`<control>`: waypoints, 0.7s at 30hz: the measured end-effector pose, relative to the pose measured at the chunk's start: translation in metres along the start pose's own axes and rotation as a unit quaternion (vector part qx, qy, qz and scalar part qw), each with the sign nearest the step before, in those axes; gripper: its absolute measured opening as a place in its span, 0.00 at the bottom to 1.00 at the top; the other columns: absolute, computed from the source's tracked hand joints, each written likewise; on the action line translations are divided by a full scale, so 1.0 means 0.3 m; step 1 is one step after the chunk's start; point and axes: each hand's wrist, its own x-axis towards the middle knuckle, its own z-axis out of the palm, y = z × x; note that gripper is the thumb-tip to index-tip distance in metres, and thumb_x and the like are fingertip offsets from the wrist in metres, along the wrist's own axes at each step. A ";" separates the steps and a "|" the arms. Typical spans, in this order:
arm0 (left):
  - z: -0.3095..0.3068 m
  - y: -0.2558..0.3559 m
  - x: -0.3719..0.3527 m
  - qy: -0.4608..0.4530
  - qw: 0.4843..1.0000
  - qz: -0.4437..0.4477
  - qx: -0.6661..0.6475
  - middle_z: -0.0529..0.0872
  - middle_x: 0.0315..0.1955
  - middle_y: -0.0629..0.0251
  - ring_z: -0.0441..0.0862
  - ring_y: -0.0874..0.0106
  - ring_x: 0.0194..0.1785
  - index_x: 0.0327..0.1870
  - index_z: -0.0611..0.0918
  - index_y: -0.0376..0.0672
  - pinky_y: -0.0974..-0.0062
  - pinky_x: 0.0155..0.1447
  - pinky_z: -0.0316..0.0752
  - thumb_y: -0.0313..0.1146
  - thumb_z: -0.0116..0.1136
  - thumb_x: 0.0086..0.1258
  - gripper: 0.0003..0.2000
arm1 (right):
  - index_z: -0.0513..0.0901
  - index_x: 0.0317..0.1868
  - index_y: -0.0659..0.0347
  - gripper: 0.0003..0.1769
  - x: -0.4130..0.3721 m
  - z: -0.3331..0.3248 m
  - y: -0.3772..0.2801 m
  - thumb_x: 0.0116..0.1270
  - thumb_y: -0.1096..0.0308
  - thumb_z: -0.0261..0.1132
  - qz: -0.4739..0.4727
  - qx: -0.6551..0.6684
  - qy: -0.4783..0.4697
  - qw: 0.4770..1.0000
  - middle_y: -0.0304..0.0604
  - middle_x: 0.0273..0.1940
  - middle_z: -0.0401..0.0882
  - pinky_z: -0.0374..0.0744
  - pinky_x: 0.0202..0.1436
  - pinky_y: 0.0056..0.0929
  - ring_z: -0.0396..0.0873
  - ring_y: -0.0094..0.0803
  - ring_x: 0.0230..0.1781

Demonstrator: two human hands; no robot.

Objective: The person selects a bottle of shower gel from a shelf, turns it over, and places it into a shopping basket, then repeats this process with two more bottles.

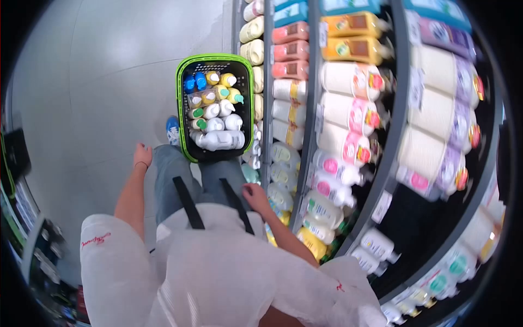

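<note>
My left hand [143, 155] hangs at my left side over the floor, its fingers loosely bent and nothing seen in them. My right hand [254, 194] is beside my right thigh near the lowest shelf, loosely curled and holding nothing visible. A black basket with a green rim [182, 122] stands in front of my legs, apart from both hands. Inside it are several bottles: blue ones, yellow ones, white pump bottles and a large white bottle [223, 140] lying on its side.
Shelves [312, 109] of bottles run along my right, with pink, orange [351, 48], white and purple packs. A dark gap [414, 218] shows on one shelf. Grey floor [98, 109] lies ahead and left. Another shelf unit [32, 240] is at the far left. My blue shoe [172, 129] is beside the basket.
</note>
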 end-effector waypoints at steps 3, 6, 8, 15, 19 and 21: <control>-0.143 -0.086 -0.045 -0.089 0.995 -0.017 0.037 0.80 0.44 0.45 0.76 0.51 0.51 0.48 0.75 0.34 0.61 0.55 0.70 0.44 0.50 0.63 0.21 | 0.79 0.43 0.63 0.15 -0.066 0.008 0.043 0.60 0.63 0.61 0.054 0.079 0.055 0.994 0.50 0.37 0.80 0.76 0.46 0.34 0.79 0.40 0.39; -0.076 -0.237 0.062 -0.116 0.992 -0.022 -0.044 0.81 0.42 0.47 0.78 0.54 0.49 0.44 0.76 0.34 0.62 0.53 0.71 0.44 0.49 0.64 0.19 | 0.80 0.44 0.62 0.15 -0.119 -0.004 0.019 0.60 0.62 0.60 0.067 0.115 0.116 0.984 0.50 0.38 0.81 0.76 0.46 0.33 0.80 0.38 0.39; -0.096 -0.182 0.037 -0.125 0.992 0.018 -0.014 0.83 0.25 0.55 0.82 0.63 0.26 0.43 0.75 0.36 0.66 0.36 0.77 0.41 0.48 0.64 0.16 | 0.80 0.44 0.61 0.15 -0.111 -0.025 -0.015 0.61 0.62 0.60 0.066 0.138 0.146 0.977 0.48 0.37 0.81 0.76 0.46 0.31 0.79 0.35 0.39; -0.153 0.171 -0.119 -0.201 0.966 0.161 -0.009 0.81 0.21 0.60 0.78 0.72 0.21 0.40 0.76 0.37 0.73 0.23 0.74 0.35 0.48 0.63 0.11 | 0.79 0.43 0.64 0.10 -0.041 -0.206 -0.148 0.65 0.69 0.59 -0.095 0.314 0.270 0.905 0.40 0.37 0.81 0.74 0.45 0.21 0.77 0.22 0.40; -0.160 0.274 -0.117 -0.200 0.954 0.221 0.017 0.82 0.23 0.58 0.81 0.70 0.24 0.42 0.76 0.38 0.73 0.25 0.75 0.36 0.49 0.63 0.12 | 0.78 0.45 0.65 0.09 -0.193 -0.592 -0.364 0.68 0.70 0.56 -0.202 0.443 0.340 0.805 0.38 0.39 0.80 0.73 0.48 0.22 0.76 0.22 0.42; -0.175 0.314 -0.137 -0.208 0.961 0.181 -0.006 0.83 0.26 0.57 0.82 0.69 0.25 0.43 0.76 0.38 0.72 0.27 0.77 0.36 0.49 0.63 0.13 | 0.75 0.46 0.64 0.09 -0.293 -0.788 -0.418 0.67 0.71 0.55 -0.272 0.432 0.398 0.762 0.40 0.38 0.78 0.73 0.50 0.25 0.75 0.25 0.41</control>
